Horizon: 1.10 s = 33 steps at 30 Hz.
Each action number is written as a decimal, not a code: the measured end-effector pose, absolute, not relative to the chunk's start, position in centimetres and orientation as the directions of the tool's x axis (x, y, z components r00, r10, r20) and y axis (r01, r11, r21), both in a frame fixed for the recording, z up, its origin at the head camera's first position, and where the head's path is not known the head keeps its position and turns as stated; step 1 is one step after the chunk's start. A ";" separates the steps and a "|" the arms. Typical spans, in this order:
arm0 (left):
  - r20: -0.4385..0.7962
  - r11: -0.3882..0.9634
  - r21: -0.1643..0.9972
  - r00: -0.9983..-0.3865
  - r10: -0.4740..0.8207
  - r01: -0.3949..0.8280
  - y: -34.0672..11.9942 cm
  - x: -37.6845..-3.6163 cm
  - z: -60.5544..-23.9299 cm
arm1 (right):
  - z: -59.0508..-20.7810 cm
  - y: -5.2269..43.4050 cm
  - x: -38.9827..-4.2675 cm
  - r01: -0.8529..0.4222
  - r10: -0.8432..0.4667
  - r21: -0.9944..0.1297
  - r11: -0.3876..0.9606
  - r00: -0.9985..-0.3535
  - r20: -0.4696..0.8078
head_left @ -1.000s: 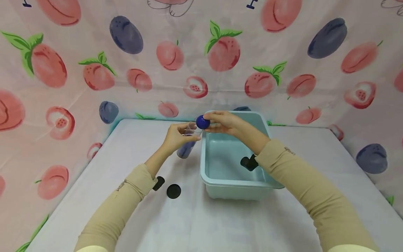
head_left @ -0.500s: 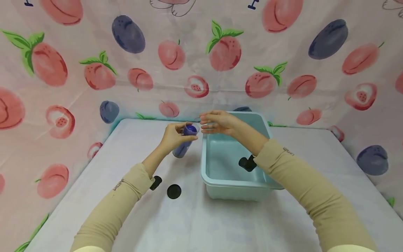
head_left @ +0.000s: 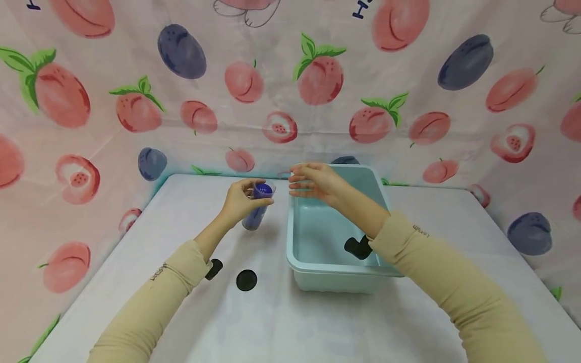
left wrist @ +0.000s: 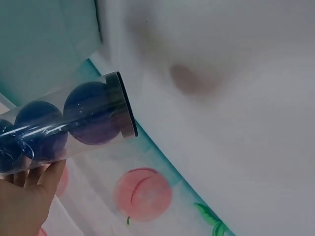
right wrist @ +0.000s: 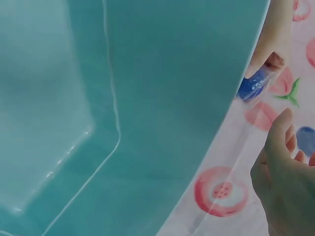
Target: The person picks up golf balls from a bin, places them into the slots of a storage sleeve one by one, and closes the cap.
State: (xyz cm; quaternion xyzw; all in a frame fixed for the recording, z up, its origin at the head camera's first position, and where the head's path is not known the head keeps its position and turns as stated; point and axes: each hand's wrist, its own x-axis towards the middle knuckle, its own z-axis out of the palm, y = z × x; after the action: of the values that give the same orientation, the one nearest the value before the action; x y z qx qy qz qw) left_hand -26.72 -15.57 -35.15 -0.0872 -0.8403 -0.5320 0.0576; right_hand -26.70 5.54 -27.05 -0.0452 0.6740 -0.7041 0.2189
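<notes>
Overall: everything is placed relative to the tub (head_left: pixel 338 272), a pale teal plastic bin on the white table (head_left: pixel 281 322).
Black discs: two small dark round pieces (head_left: pixel 246 280) lie on the table left of the tub's near corner, one partly hidden under the left sleeve (head_left: pixel 150 297).
Left hand: the left hand (head_left: pixel 238 201) is closed around a clear tube (head_left: pixel 256 206), held just left of the tub's far left corner and above the table.
Tube: it is tilted, open end up, with dark blue balls (left wrist: pixel 91 113) stacked inside; the left wrist view shows three of them and a dark band round the tube's lower end.
Right hand: the right hand (head_left: pixel 317 182) hovers over the tub's far left rim, just right of the tube's mouth, fingers stretched out and loose, holding nothing.
Inside the tub: a black object (head_left: pixel 358 247) shows by the right forearm; what it is cannot be told.
Backdrop: a pink cloth (head_left: pixel 290 80) printed with peaches and plums hangs behind the tub.
</notes>
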 end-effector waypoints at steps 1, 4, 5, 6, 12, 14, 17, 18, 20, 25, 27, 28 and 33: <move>0.190 0.420 0.884 -0.978 0.086 0.208 -15.8 -26.6 -35.2 | -27.0 5.5 -26.4 0.240 -0.375 -0.971 0.006 -0.899 -0.225; 0.180 0.432 0.877 -0.978 0.108 0.209 -16.3 -26.3 -35.1 | -26.7 5.5 -25.5 0.227 -0.391 -0.974 0.003 -0.896 -0.210; 0.171 0.436 0.876 -0.978 0.117 0.205 -16.5 -26.2 -35.1 | -26.6 5.5 -25.2 0.224 -0.395 -0.975 0.001 -0.895 -0.207; 0.163 0.439 0.875 -0.979 0.126 0.203 -16.6 -26.1 -35.1 | -26.5 5.6 -24.9 0.221 -0.398 -0.975 0.001 -0.895 -0.203; 0.114 0.445 0.881 -0.985 0.131 0.161 -17.0 -25.3 -35.3 | -25.9 6.0 -23.2 0.196 -0.429 -0.980 0.031 -0.883 -0.190; 0.113 0.442 0.883 -0.985 0.127 0.158 -17.1 -25.0 -35.4 | -25.7 6.1 -22.7 0.180 -0.446 -0.983 0.036 -0.877 -0.177; 0.099 0.436 0.890 -0.990 0.101 0.133 -17.4 -24.5 -35.4 | -25.4 6.2 -22.1 0.168 -0.463 -0.985 0.034 -0.871 -0.164; 0.091 0.431 0.894 -0.992 0.089 0.121 -17.5 -24.4 -35.4 | -25.3 6.2 -21.9 0.168 -0.467 -0.985 0.032 -0.869 -0.164; 0.069 0.420 0.903 -0.996 0.056 0.087 -17.8 -24.1 -35.5 | -25.2 6.1 -21.8 0.174 -0.479 -0.984 0.031 -0.861 -0.168; 0.073 0.389 0.919 -0.997 -0.008 0.065 -18.2 -23.7 -35.8 | -25.4 6.1 -21.2 0.170 -0.502 -0.985 0.035 -0.849 -0.165; 0.103 0.391 0.917 -0.994 -0.035 0.082 -18.2 -23.7 -35.9 | -25.6 6.2 -20.9 0.153 -0.508 -0.987 0.053 -0.846 -0.159; 0.121 0.390 0.916 -0.992 -0.044 0.094 -18.1 -23.8 -36.0 | -25.8 6.3 -20.7 0.141 -0.509 -0.987 0.072 -0.846 -0.158; 0.174 0.396 0.908 -0.983 -0.055 0.138 -18.0 -24.1 -36.7 | -27.4 6.8 -19.6 0.039 -0.549 -0.977 0.209 -0.822 -0.151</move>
State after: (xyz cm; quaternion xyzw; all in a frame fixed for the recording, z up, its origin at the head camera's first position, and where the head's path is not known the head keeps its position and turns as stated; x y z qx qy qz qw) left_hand -24.05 -17.95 -36.66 -0.0250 -0.8307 -0.5491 0.0881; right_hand -19.64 6.83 -27.45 -0.1724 0.7386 -0.6048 0.2430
